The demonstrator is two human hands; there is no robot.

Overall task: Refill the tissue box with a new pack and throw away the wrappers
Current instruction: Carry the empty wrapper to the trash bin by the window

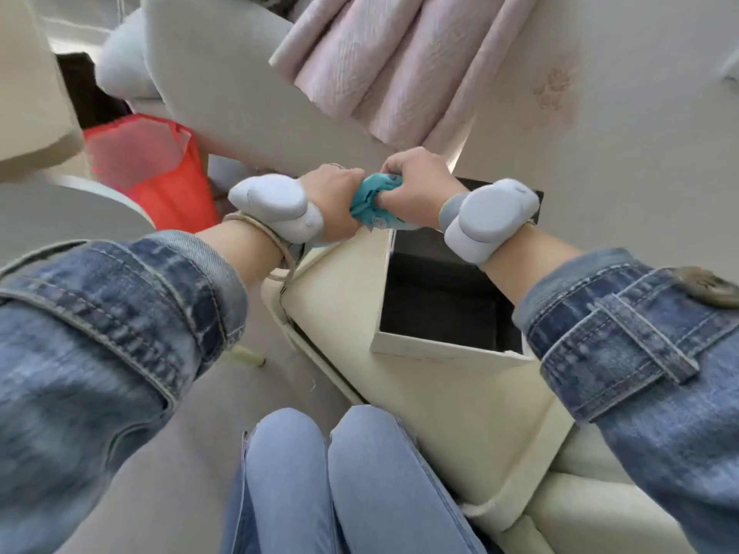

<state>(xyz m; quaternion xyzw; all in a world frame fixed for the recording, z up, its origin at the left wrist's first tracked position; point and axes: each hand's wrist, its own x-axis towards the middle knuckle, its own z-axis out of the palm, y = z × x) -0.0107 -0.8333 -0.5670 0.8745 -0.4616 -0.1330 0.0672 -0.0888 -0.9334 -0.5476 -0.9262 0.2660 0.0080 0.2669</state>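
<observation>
I have both hands, left hand (332, 193) and right hand (412, 185), clenched on the teal wrapper (372, 201) bunched between them, just beyond the open tissue box (420, 349); it looks light, crinkly and slippery, so I would grip the wad itself.

No legible text, labels, brands or numbers anywhere. Crumpled teal plastic wrapper (374, 203), at 12 o'clock from frame centre, shows print too blurred to read.

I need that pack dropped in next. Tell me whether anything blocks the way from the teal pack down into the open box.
Nothing visible does. Left hand and right hand grip the teal pack above the tissue box's far left corner; its top is open and the dark interior looks empty.
</observation>
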